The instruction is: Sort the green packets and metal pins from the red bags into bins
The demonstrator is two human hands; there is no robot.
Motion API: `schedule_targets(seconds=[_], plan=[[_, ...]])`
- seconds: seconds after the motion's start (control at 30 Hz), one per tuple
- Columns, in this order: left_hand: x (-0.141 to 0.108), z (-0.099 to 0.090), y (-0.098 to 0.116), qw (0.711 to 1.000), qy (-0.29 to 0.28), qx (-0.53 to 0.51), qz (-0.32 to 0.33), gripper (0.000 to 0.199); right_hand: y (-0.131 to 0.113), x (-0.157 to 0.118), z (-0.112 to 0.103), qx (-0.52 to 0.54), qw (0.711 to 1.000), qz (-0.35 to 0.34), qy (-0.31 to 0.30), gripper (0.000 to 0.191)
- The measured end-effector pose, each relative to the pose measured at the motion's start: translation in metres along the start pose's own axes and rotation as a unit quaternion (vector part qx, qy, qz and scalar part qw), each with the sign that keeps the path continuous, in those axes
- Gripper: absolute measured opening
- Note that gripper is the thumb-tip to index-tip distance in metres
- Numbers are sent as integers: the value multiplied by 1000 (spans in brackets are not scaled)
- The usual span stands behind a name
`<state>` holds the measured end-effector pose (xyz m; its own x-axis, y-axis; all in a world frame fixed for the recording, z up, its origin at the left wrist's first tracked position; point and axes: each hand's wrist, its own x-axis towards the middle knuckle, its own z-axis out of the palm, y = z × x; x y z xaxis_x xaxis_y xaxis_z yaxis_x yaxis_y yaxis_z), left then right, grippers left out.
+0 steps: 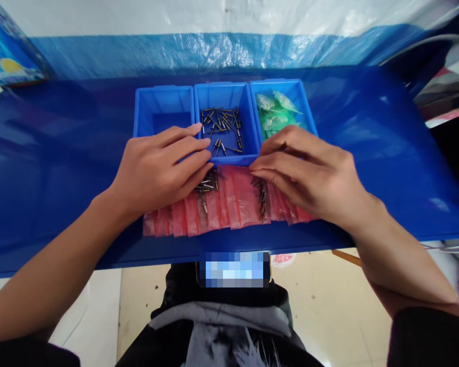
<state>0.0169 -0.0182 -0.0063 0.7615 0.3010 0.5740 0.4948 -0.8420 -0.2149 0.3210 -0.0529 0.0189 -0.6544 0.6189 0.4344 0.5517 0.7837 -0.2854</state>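
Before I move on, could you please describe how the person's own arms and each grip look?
The left grip and the right grip are bare human hands with slender fingers; no gloves or rings show. The left forearm and right forearm are also bare, below a plain black fabric left sleeve and a matching right sleeve.

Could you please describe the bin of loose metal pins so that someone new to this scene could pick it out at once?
On the blue table, just beyond the red plastic bags, stands a row of three blue bins. Look at the middle bin. It is the only one in which loose metal pins show, while the right-hand bin holds green packets.
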Motion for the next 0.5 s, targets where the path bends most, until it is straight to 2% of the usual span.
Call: schedule_targets(seconds=[0.07,0.1,0.17,0.23,0.27,0.33,0.4,0.5], plan=[[-1,1,-1,1000,-4,-5,-6,19,-3,1,-1,86,995,53,25,5],[-2,1,-1,1000,-9,-8,-8,19,-5,1,-1,158,983,88,29,2],[-3,1,-1,1000,-7,-11,-10,20,-8,2,0,302,939,158,39,3],[-2,1,0,1000,3,-7,-9,18,-10,4,3,405,890,198,64,4],[0,0,1,1000,8,-3,-6,16,-11,4,4,436,873,205,74,11],[2,-1,2,1000,14,7,0,13,-12,5,6,468,859,193,74,32],[4,-2,2,1000,17,12,7,13,-12,6,7,455,873,163,63,46],[5,-3,3,1000,20,15,6,13,-10,4,6,289,950,100,67,38]])
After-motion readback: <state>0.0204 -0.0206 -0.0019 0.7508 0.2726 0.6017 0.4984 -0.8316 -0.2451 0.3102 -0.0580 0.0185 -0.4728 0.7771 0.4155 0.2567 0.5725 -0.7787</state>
